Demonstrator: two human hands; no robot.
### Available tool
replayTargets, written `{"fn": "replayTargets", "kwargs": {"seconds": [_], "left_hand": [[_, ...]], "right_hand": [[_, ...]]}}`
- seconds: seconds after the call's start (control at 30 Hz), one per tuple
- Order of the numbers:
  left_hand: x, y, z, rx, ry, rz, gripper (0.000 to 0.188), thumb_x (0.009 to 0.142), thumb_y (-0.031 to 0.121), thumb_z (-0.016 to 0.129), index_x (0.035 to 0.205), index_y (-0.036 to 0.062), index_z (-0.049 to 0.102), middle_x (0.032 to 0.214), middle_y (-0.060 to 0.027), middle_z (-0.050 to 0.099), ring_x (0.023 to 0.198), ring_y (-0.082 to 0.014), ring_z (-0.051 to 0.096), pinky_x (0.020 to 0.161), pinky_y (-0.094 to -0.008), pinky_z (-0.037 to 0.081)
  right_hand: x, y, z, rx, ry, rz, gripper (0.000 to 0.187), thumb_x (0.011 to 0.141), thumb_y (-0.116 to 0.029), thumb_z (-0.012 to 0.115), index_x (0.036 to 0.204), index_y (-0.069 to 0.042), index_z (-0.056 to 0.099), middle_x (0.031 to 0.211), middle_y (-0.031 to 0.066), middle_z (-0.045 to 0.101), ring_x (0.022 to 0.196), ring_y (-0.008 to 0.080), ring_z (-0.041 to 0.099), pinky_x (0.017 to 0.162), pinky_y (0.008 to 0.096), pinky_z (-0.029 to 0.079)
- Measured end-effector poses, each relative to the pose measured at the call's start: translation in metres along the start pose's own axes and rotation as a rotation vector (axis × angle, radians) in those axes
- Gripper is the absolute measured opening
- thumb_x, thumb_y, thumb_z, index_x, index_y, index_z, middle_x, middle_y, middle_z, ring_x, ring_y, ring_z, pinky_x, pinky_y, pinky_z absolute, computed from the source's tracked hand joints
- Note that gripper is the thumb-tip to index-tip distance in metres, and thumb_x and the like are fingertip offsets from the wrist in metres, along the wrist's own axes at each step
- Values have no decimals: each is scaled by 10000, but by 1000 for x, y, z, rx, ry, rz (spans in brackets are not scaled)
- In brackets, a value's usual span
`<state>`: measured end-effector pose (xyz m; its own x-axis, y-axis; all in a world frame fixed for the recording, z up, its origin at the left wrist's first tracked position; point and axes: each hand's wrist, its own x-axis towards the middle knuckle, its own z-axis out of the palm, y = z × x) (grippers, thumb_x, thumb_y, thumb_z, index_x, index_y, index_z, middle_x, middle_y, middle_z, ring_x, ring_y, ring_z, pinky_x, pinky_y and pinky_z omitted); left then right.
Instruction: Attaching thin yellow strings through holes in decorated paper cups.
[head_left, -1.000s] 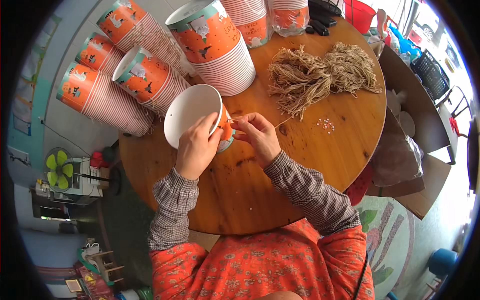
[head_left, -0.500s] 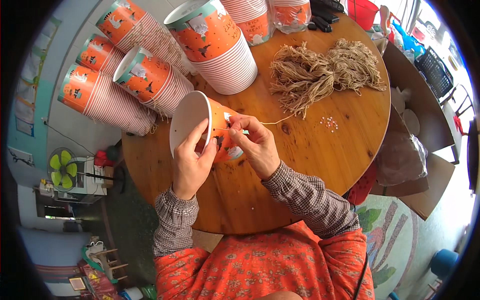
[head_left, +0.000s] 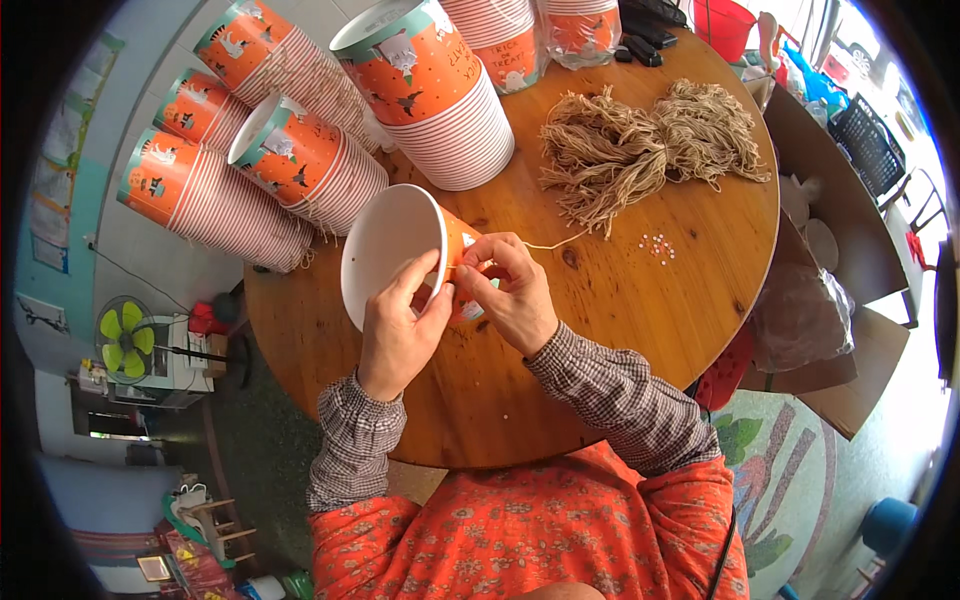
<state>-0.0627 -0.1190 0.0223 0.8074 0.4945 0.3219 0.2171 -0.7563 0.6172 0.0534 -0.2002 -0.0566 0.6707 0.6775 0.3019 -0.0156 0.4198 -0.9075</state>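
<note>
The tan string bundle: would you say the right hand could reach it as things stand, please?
Probably yes: only a thin strand lies between the right hand and the tan string bundle, though that hand is busy at the paper bucket.

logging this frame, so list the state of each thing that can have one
cup: tilted, mouth leftward
bundle: spread, ends loose
string: trailing toward bundle
left hand: grip on cup rim
right hand: pinching string near cup
bits: loosely scattered
stacks: nested
box: flaps open
fan: can't tell if running

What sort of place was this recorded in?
Probably a home room doubling as a workspace: there's a round wooden table, a green-bladed fan and stacks of paper buckets.
</note>
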Motion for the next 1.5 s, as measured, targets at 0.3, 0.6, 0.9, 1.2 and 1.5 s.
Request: {"fn": "replayTargets", "kwargs": {"seconds": [0.3, 0.6, 0.9, 1.2, 1.5], "left_hand": [[14, -20, -2, -219, -117, -63, 139, 911, 17, 574, 1019, -47, 635, 870, -128, 689, 772, -147, 657, 680, -272, 515], [18, -21, -4, -40, -91, 69, 103, 852, 3, 627, 947, 1, 667, 832, -135, 687, 716, -226, 674, 655, -306, 520], [19, -25, -15, -63, -192, 156, 85, 838, -8, 617, 921, -17, 636, 835, -134, 674, 715, -237, 674, 660, -307, 525], [21, -32, -23, -478, -74, -62, 47, 939, 47, 551, 949, 12, 581, 948, -67, 673, 731, -80, 617, 697, -223, 515], [24, -30, -13, -651, -178, -271, 95, 958, 121, 546, 951, 29, 566, 768, -19, 604, 668, -67, 545, 633, -213, 463]], "right_hand": [[-1, 4, -6, -215, -8, -25, 149, 844, -96, 670, 928, 0, 593, 979, 109, 548, 868, 201, 579, 754, 308, 508], [-3, 6, -5, -290, -36, -16, 156, 848, -103, 678, 928, 5, 600, 899, 98, 568, 760, 195, 600, 697, 302, 512], [-5, 9, -3, -243, -79, -23, 165, 866, -105, 677, 929, 23, 595, 862, 99, 597, 700, 154, 613, 636, 274, 509], [-2, -20, -9, -355, -168, 61, 173, 861, -103, 664, 985, 7, 615, 875, 100, 655, 664, 162, 639, 601, 292, 521], [9, -43, -29, -727, -206, -464, 120, 854, -41, 642, 974, -39, 630, 867, 92, 606, 665, 242, 613, 586, 327, 513]]}}
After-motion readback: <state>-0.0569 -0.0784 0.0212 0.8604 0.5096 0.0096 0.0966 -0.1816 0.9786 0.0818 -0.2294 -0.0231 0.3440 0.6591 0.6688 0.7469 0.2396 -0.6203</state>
